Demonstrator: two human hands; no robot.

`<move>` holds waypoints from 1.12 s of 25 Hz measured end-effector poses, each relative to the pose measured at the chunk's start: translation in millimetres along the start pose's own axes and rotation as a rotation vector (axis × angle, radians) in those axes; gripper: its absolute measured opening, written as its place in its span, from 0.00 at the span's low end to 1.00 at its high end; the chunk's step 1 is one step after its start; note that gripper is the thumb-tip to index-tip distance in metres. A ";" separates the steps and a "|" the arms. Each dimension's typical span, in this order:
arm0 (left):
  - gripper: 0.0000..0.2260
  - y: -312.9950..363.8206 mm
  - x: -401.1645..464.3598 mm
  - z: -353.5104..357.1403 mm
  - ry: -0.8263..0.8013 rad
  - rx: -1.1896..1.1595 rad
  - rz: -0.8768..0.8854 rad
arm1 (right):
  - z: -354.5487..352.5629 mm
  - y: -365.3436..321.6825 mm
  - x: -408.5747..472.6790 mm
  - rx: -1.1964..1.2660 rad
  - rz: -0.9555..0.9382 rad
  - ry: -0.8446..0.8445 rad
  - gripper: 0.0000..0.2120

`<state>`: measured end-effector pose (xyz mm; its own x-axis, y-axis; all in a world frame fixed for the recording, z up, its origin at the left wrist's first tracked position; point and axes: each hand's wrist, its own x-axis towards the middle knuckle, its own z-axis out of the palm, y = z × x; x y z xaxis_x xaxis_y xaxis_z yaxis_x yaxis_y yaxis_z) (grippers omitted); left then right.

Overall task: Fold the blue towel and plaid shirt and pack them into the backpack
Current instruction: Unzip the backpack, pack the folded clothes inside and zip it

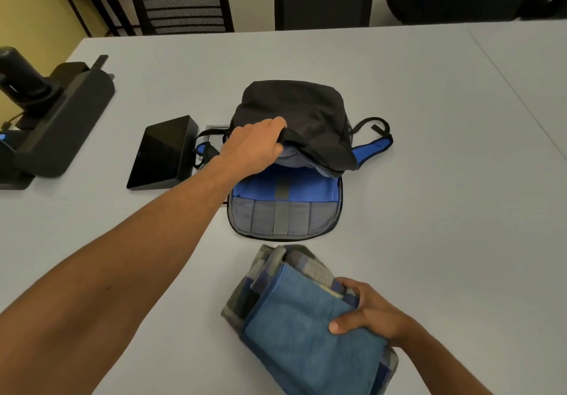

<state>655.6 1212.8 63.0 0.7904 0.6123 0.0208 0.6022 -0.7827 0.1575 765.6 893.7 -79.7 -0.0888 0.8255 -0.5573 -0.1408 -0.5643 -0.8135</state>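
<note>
A black backpack [294, 112] lies on the white table [429, 179] with its main compartment unzipped, showing blue and grey lining [285, 207]. My left hand [254, 146] grips the front flap's edge and holds it lifted back. Close to me, the folded blue towel [303, 336] lies on top of the folded plaid shirt [264, 275]. My right hand [365, 315] grips the right side of this stack, thumb on the towel and fingers curled round the edge.
A black tablet-like device [162, 152] lies left of the backpack. A black machine [52, 118] stands at the table's left edge. Dark chairs [184, 1] stand beyond the far edge.
</note>
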 end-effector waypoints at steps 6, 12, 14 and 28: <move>0.11 13.4 9.2 -33.3 0.066 -0.076 -0.009 | -28.9 -49.5 -4.6 0.008 -0.177 0.080 0.27; 0.10 18.2 17.3 -41.0 0.046 -0.159 0.059 | -67.0 -85.6 0.8 0.109 -0.326 0.070 0.36; 0.10 18.3 22.3 -46.4 0.068 -0.190 0.088 | -70.3 -79.2 14.8 0.212 -0.330 0.148 0.37; 0.10 -1.2 15.7 -23.0 -0.019 -0.268 0.092 | -33.1 -18.0 65.7 0.194 0.004 0.760 0.60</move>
<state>664.7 1225.9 85.9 0.8440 0.5355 0.0290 0.4783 -0.7760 0.4112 795.0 957.9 -107.2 0.5999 0.5534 -0.5778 -0.3176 -0.4981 -0.8069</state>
